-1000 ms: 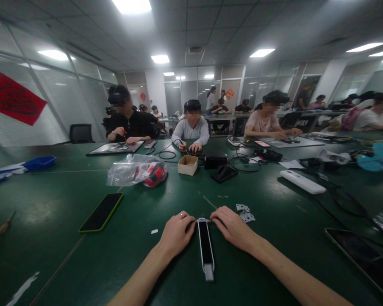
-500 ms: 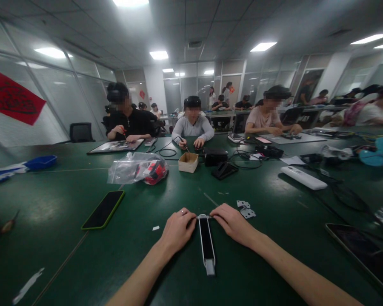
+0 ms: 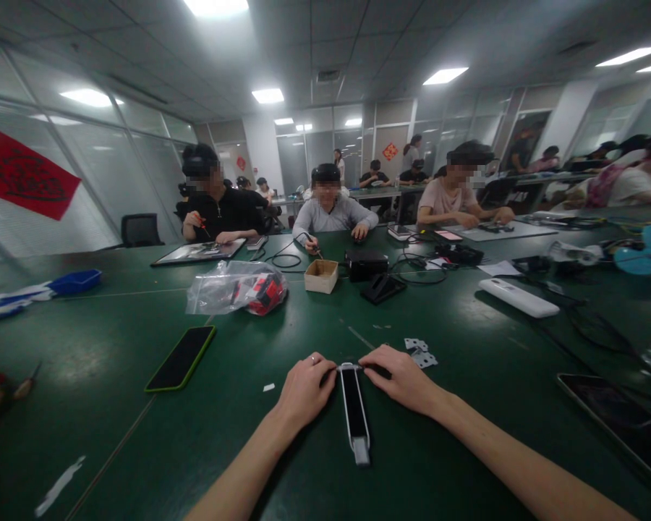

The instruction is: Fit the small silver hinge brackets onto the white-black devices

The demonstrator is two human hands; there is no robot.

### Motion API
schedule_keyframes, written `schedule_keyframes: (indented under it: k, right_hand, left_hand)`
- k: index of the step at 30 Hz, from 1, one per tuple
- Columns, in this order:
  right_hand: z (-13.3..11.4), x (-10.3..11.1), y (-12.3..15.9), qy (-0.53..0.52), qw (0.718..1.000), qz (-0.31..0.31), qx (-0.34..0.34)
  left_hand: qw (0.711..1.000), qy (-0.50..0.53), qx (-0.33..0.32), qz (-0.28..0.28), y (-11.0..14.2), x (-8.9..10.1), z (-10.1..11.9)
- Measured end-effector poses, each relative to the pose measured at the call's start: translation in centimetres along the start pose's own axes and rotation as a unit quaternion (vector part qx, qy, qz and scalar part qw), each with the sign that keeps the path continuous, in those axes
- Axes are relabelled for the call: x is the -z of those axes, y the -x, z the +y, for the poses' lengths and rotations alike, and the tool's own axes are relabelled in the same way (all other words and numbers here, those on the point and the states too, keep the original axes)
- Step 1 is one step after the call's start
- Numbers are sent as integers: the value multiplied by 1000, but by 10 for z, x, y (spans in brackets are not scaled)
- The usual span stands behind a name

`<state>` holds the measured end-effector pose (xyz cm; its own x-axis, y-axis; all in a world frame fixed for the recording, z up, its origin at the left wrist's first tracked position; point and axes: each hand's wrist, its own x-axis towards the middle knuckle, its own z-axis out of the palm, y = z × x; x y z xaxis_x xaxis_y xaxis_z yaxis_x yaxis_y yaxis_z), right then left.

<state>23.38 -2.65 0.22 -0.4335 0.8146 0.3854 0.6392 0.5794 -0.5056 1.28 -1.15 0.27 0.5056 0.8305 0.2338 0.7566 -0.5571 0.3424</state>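
A long narrow black device with a white frame (image 3: 354, 409) lies lengthwise on the green table (image 3: 206, 434) in front of me. My left hand (image 3: 305, 389) has its fingers curled and pinched on the left side of the device's far end. My right hand (image 3: 400, 378) is pinched on the right side of that same end. Both forearms reach in from below. What the fingertips hold besides the device is too small to make out.
Small metal plates (image 3: 420, 352) lie just right of my right hand. A green-cased phone (image 3: 181, 357), a plastic bag with red parts (image 3: 239, 286), a cardboard box (image 3: 320, 275), a white remote (image 3: 518, 297) and a tablet (image 3: 623, 427) lie around. Other people sit across the table.
My hands stay pinched on the device's far end. The view has shifted slightly, and a person's hand has come in at the left edge.
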Motion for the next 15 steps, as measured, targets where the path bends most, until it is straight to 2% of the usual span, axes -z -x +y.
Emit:
schedule_keyframes:
  k: [7,15]
  right_hand:
    - [-2,-4,-1,-6,1000,12,-12]
    - [-10,-3,-5,-11,999,-7,-40]
  left_hand:
    - [1000,-2,-3,0,0,-1,0]
    - [1000,1,-1,6,1,0,0]
